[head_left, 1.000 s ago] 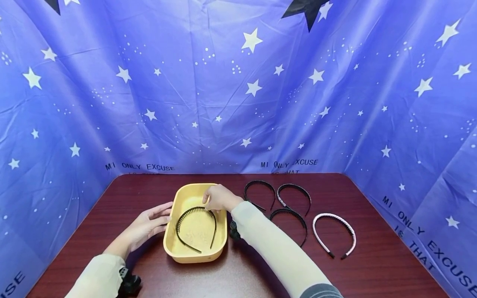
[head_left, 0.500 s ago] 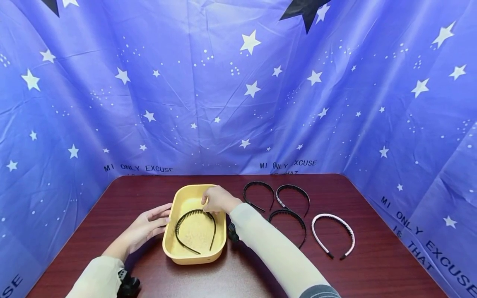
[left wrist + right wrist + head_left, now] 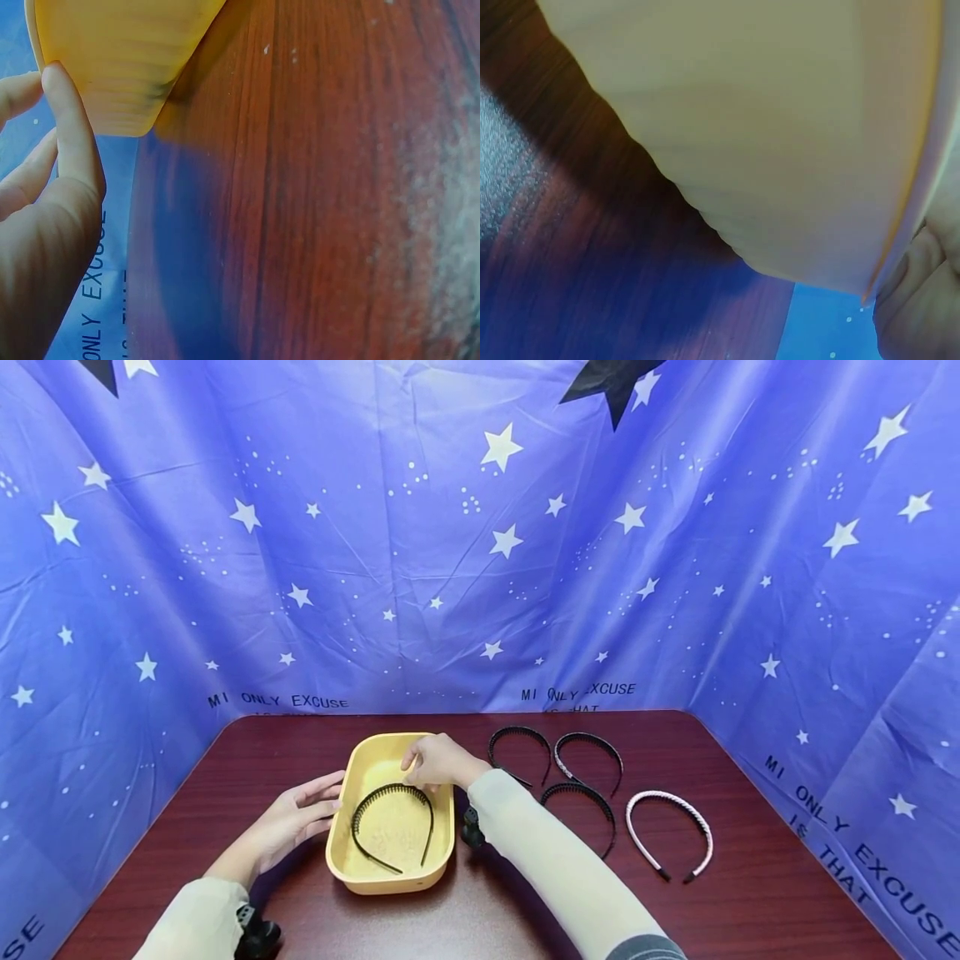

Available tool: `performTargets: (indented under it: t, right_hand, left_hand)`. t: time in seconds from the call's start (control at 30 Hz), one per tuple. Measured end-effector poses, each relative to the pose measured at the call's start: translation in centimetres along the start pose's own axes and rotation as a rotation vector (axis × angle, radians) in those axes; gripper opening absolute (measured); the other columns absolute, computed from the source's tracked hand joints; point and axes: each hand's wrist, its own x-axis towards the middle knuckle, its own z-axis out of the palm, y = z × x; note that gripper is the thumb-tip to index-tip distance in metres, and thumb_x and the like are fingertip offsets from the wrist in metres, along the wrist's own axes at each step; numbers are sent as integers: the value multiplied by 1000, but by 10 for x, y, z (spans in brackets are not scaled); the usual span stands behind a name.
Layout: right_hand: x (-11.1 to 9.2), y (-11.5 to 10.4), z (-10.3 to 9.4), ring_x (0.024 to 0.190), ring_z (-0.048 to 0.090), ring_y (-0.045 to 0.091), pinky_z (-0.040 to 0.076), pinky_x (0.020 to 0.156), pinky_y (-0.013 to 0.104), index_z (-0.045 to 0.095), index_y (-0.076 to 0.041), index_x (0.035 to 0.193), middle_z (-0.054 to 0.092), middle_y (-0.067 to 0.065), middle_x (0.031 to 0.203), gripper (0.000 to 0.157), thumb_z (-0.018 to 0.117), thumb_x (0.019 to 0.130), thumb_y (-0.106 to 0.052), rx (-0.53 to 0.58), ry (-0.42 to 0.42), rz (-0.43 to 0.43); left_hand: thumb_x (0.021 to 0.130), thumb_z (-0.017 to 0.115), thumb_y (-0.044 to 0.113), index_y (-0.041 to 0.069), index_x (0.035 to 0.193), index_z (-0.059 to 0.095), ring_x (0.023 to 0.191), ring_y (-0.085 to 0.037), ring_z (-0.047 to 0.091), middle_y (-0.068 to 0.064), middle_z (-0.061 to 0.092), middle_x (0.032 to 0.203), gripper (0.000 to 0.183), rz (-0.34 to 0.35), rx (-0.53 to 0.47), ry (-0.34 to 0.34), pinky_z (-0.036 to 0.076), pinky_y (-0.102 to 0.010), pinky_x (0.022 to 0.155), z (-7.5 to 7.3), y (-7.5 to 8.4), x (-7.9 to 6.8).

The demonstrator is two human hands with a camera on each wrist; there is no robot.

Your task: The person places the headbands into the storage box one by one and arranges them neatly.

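Observation:
A yellow plastic bin (image 3: pixel 386 885) stands on the table in the head view. Inside lies a thin black toothed headband (image 3: pixel 386 787), its arch away from me and both ends towards me. My left hand (image 3: pixel 288 818) rests extended fingers against the bin's left side; the left wrist view shows a fingertip on the outer wall (image 3: pixel 127 60). Reaching over the right rim, my right hand (image 3: pixel 442 762) has bent fingers beside the top of the headband. Whether they pinch it is hidden. The bin's wall covers most of the right wrist view.
Right of the bin lie a black headband (image 3: pixel 517 729), a sparkly black one (image 3: pixel 588 736), another toothed black one (image 3: pixel 577 786) partly behind my right sleeve, and a white braided headband (image 3: pixel 663 795). A blue star-printed curtain (image 3: pixel 450 527) surrounds the dark red table (image 3: pixel 750 893).
The top of the headband sits slightly lower in the bin than a second ago. My right hand has shifted a little left. The left hand stays against the bin.

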Motion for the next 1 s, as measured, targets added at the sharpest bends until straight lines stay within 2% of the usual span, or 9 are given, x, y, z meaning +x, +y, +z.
performTargets:
  t: [0.17, 0.3, 0.5, 0.83, 1.0]
  right_hand:
    - [-1, 3, 0, 47, 60, 11, 53, 55, 19, 72, -13, 94, 68, -9, 63, 12, 79, 85, -14, 11, 25, -61]
    - [-4, 6, 1, 48, 61, 12, 53, 56, 20, 72, -12, 94, 67, -7, 62, 10, 78, 86, -13, 75, 52, -89]
    - [-10, 6, 2, 58, 69, 24, 55, 53, 24, 71, -11, 95, 69, -7, 66, 10, 77, 87, -12, 162, 67, -113]
    - [-16, 4, -2, 62, 70, 25, 52, 64, 18, 70, -15, 94, 70, -11, 71, 9, 77, 89, -17, 129, 93, -168]
    - [-20, 3, -7, 61, 69, 15, 52, 68, 18, 71, -16, 93, 70, -12, 72, 10, 78, 88, -19, 101, 91, -194]
  left_hand:
    - [99, 61, 5, -5, 155, 24, 115, -16, 60, -28, 42, 144, 68, 5, -7, 1, 53, -33, 95, 0, -1, 0]
    - [99, 61, 4, -6, 155, 24, 115, -17, 61, -29, 43, 143, 68, 13, -7, -6, 54, -34, 95, 0, -2, 1]
    - [98, 61, 3, -7, 155, 24, 114, -19, 61, -30, 43, 142, 68, 18, 6, -8, 54, -34, 94, 1, -1, 1]
    - [98, 61, 3, -7, 155, 24, 113, -18, 61, -31, 42, 143, 68, 21, 15, -3, 54, -34, 94, 1, 1, 0]
    - [98, 62, 3, -7, 155, 25, 114, -19, 61, -31, 42, 143, 69, 20, 16, -4, 54, -34, 94, 1, 1, 1]
